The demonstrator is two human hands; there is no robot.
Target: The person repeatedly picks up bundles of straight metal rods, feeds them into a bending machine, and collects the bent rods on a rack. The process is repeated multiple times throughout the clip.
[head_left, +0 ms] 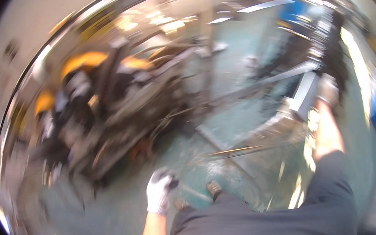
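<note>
1. Green workshop floor (227, 126) runs under everything, smeared by motion; a dark machine with yellow parts (113, 99) stands ahead and to the left.
2. Left hand (159, 191), in a white glove, hangs low by the knee, fingers curled; whether it grips anything, I cannot tell.
3. Right hand (327, 90), gloved too, reaches far forward on the right and appears closed on a pale metal frame (303, 96).
4. A thin rod (240, 150) lies crosswise on the floor between both hands, its long axis running left to right, nearer the left hand.
</note>
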